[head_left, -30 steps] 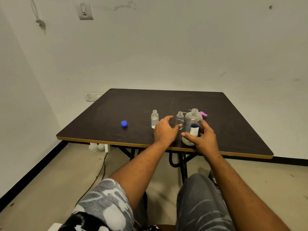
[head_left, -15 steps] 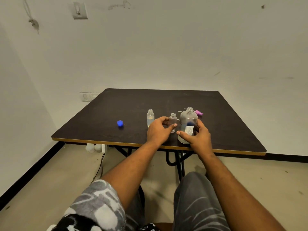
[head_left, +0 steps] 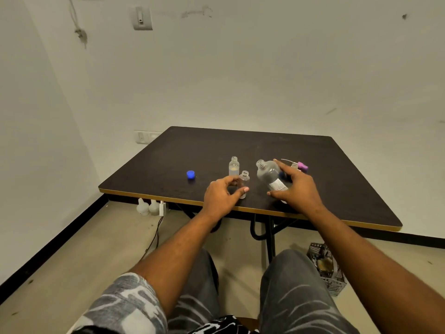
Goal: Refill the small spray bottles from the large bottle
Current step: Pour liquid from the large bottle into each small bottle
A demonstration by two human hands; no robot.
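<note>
- Large clear plastic bottle with a white label [head_left: 271,175]: uncapped, tilted so its open neck leans left toward the small bottles, over the near middle of the surface.
- Right hand [head_left: 297,189]: wrapped around the large bottle's right side, thumb low beside the label and fingers over its upper body, holding it at the tilt.
- Small clear bottle with an open threaded neck [head_left: 243,183]: upright near the front edge of the surface, just left of the large bottle; whether it holds liquid cannot be told.
- Left hand [head_left: 222,196]: closed around the lower body of this small bottle, thumb tip on its right side and fingers curled round its left.
- Second small clear bottle, also uncapped [head_left: 233,166]: upright just behind the first, apart from both hands, with pale liquid in its lower part.
- Pink spray-pump top with a thin white dip tube [head_left: 298,165]: lying on its side behind the right hand, partly hidden by the fingers.
- Round blue plastic cap [head_left: 190,174]: resting alone toward the left edge of the surface, well apart from the bottles.
- Dark brown square table with a yellow rim [head_left: 349,189]: carries every item; the bottles are grouped nearer its front edge than its far edge.
</note>
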